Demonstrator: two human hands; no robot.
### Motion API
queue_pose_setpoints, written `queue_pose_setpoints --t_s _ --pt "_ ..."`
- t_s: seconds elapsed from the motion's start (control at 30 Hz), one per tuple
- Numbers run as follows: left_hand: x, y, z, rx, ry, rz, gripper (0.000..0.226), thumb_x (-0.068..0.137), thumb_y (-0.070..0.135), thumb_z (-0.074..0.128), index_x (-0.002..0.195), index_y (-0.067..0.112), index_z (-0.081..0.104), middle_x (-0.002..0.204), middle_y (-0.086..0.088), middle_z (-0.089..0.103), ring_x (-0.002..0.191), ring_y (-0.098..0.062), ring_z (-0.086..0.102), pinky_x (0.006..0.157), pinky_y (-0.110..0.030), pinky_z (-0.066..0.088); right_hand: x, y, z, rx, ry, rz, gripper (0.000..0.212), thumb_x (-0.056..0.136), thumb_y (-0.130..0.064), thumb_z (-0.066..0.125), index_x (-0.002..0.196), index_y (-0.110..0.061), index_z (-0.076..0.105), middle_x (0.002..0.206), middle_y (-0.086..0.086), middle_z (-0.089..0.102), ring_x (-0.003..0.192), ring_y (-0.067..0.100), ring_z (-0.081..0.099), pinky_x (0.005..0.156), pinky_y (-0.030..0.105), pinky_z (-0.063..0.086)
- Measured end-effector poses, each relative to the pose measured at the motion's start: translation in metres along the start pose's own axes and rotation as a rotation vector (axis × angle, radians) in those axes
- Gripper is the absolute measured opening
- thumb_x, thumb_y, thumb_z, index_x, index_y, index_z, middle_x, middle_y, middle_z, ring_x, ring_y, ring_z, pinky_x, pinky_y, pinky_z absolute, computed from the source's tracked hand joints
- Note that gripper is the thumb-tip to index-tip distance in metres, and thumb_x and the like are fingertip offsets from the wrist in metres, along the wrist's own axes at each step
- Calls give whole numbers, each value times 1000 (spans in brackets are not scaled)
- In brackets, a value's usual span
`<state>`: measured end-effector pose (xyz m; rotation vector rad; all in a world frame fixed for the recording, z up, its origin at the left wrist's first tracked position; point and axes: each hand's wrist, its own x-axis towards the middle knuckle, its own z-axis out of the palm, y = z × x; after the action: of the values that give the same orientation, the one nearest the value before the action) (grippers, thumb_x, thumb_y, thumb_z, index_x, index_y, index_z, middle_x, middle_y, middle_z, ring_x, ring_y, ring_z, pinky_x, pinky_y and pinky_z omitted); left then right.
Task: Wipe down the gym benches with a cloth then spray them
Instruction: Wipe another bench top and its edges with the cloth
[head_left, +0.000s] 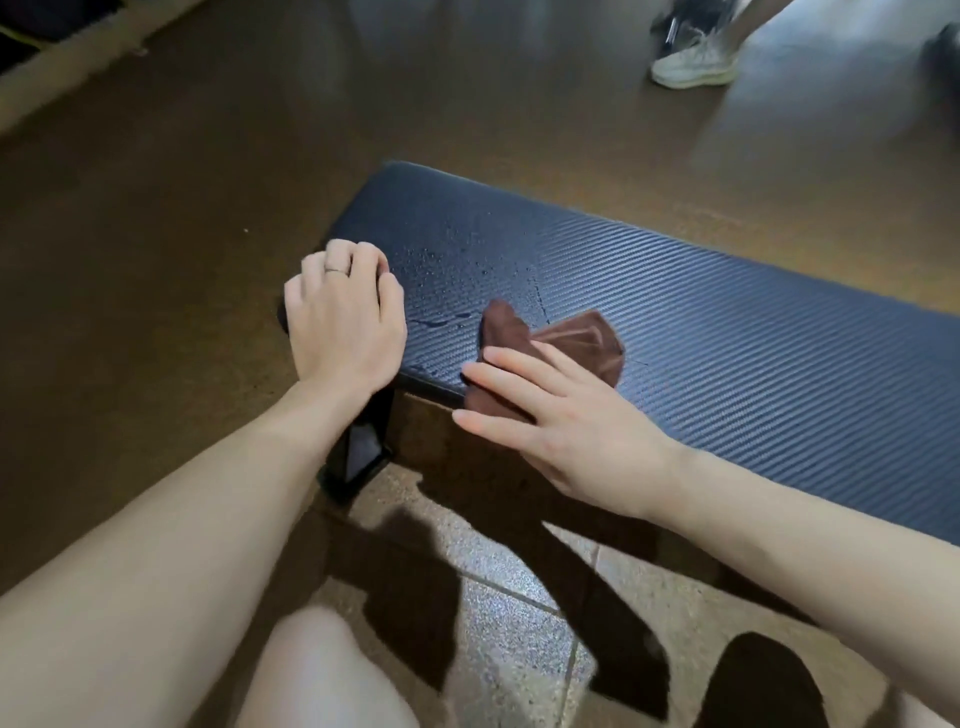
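A person's bare knee (322, 670) fills the bottom centre of the frame above a speckled tiled floor (519, 613) crossed by dark arm shadows. Just above, at centre right, the right hand (566, 415) lies flat with straight, spread fingers pressing a crumpled brown cloth (561, 338) onto the near edge of a gym bench (727, 332); part of the cloth hangs over that edge under the fingers. At centre left, the left hand (345, 317), a thin ring (335, 269) on one finger, rests on the bench's left end with its fingers curled over the corner of the pad. The bench, padded in dark blue ribbed material, runs from the middle of the frame to the right edge; water droplets (457, 270) bead on its surface between the two hands. A black metal leg (363, 447) shows below the left end. Beyond the bench lies a brown floor (208, 156), and in the upper right corner stands another person's foot in a white sneaker (696, 62), blurred.
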<state>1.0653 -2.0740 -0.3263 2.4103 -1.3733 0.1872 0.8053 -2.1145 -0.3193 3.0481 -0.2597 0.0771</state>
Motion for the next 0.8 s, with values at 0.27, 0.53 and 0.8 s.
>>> queue_pose_setpoints --t_s 0.27,0.53,0.8 --pt "-4 -2 -3 -32 -33 3 29 102 33 39 118 18 57 128 -7 57 119 -28 51 103 -47 41 -65 3 -3 47 -42 163 65 104 -18 50 163 -33 27 173 8 14 160 29 10 126 53 21" --pt "-3 -3 -1 -29 -41 30 36 98 34 29 116 18 56 126 -6 55 120 -28 50 106 -47 36 -25 6 -9 101 -83 222 58 109 -45 42 163 -32 26 171 8 20 159 26 17 127 52 21" --pt "-1 -5 4 -140 35 -23 29 99 24 29 108 20 57 116 -3 57 113 -26 53 102 -44 37 93 12 -1 265 53 358 59 106 -49 38 160 -25 36 170 4 27 158 22 18 128 46 15"
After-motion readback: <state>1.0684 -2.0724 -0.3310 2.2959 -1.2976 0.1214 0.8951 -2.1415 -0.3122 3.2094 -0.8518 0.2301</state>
